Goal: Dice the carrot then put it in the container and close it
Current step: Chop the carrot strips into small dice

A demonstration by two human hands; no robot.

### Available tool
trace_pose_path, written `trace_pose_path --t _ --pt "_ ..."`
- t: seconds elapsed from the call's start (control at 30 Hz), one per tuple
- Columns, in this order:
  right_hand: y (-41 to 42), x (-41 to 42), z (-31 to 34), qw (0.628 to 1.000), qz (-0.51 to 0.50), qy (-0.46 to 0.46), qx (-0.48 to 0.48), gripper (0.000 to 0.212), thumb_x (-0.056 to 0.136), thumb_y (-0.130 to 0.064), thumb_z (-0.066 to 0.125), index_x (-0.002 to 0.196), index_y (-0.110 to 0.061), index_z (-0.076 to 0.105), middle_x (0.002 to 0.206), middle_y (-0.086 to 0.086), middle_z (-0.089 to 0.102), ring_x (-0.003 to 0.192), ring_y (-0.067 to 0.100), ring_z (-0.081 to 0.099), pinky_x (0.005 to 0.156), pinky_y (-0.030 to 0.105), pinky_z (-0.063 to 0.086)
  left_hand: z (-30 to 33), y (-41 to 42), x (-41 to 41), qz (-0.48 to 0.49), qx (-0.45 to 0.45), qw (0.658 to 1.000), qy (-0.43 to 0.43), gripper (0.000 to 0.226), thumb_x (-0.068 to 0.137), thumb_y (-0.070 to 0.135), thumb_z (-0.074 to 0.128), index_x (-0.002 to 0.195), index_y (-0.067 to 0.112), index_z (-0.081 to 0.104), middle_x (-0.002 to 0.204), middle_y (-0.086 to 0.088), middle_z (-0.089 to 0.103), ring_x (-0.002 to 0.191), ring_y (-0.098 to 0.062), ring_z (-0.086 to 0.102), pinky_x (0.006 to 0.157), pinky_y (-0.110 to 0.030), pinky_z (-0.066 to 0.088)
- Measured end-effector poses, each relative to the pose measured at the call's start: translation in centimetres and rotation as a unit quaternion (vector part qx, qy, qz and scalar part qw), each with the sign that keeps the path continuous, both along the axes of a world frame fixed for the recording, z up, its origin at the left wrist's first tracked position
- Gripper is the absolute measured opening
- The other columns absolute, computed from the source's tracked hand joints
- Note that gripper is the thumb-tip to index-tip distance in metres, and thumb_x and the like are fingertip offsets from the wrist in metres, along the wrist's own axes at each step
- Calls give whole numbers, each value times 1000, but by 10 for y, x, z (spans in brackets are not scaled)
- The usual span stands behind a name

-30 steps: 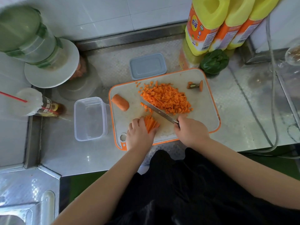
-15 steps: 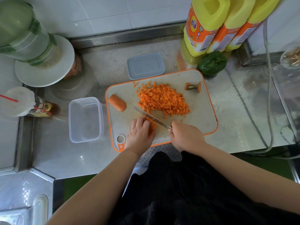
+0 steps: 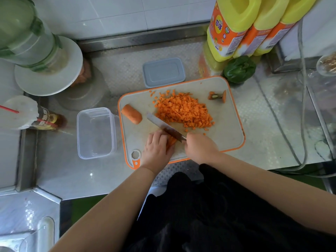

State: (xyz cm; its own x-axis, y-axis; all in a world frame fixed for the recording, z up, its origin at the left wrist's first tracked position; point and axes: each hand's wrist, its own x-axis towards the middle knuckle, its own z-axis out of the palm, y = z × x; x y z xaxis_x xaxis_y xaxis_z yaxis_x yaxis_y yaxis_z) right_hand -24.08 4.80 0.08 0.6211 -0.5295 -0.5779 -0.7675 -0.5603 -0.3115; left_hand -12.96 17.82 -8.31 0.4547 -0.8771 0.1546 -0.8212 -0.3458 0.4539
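Note:
A white cutting board with an orange rim carries a heap of diced carrot. A whole carrot stub lies at the board's left, and the cut-off carrot top at its far right. My left hand presses down on a bundle of carrot strips near the board's front edge. My right hand grips the handle of a knife, whose blade lies across the strips just beyond my left fingertips. A clear plastic container stands open left of the board. Its grey lid lies behind the board.
Three yellow bottles and a green pepper stand at the back right. A green bottle on a white plate and a sauce bottle are at the left. A hose runs along the steel counter on the right.
The knife has chopped along the strip bundle toward my left hand, which has drawn back over the strips. Less of the bundle shows now.

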Motion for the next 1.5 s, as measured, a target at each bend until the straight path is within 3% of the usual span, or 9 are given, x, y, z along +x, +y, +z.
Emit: trace_pose_path --t 0.1,0.3,0.6,0.7,0.87,1.03,1.2,1.3,1.5 --pt "-7 -2 1 999 -9 -26 19 24 99 -32 44 96 -9 51 79 5 52 80 29 57 63 34 40 0 3 -3 6 3 1000 -29 29 89 38 55 96 10 61 107 -9 51 101 -29 47 77 -41 54" --pt "8 -18 15 999 27 -9 -20 20 101 -30 38 89 -16 43 68 -3 41 66 23 47 58 33 36 8 3 -5 10 15 999 -31 28 83 36 54 93 11 58 105 -8 50 101 -29 43 75 -43 52" --pt "14 -13 20 995 63 52 -51 8 92 -3 47 94 -11 49 65 -1 40 58 19 44 44 27 26 -2 1 2 8 -6 999 39 30 90 37 54 79 10 57 95 -4 53 94 -22 44 71 -36 50" --pt "13 -3 15 995 55 74 -47 19 89 4 49 103 -7 53 72 2 46 69 24 50 52 30 37 -3 1 3 5 -16 998 54 29 89 36 55 78 10 58 95 -3 54 95 -22 45 75 -35 50" --pt "12 -4 1 999 37 31 -25 11 96 -10 46 101 -7 55 68 0 46 69 25 56 53 31 39 -4 1 2 -1 -21 999 47 27 91 34 55 80 9 59 95 -4 54 94 -23 46 78 -35 49" --pt "-5 -2 1 997 -47 -3 58 30 98 -35 47 103 -7 56 94 10 60 91 31 60 71 36 45 -4 2 1 -14 -16 999 -35 26 93 33 56 85 9 64 96 -8 57 92 -30 50 77 -40 52" --pt "3 -14 14 1000 -24 -3 17 25 100 -36 42 91 -14 48 80 3 53 82 29 59 64 34 40 7 9 -1 -14 4 996 -83 29 89 39 53 90 12 64 100 -10 59 97 -32 46 74 -44 54" --pt "12 -21 19 1000 14 0 -3 22 101 -35 39 88 -16 40 82 4 55 82 29 59 63 35 42 8 12 -2 12 23 998 -49 35 83 43 55 93 11 61 107 -13 54 101 -32 44 78 -47 52" --pt "14 -21 23 999 34 1 -41 25 102 -33 37 99 -12 49 78 3 51 72 26 52 59 33 36 8 11 4 33 45 997 49 38 80 41 67 93 7 57 108 -10 48 104 -26 40 80 -46 53"
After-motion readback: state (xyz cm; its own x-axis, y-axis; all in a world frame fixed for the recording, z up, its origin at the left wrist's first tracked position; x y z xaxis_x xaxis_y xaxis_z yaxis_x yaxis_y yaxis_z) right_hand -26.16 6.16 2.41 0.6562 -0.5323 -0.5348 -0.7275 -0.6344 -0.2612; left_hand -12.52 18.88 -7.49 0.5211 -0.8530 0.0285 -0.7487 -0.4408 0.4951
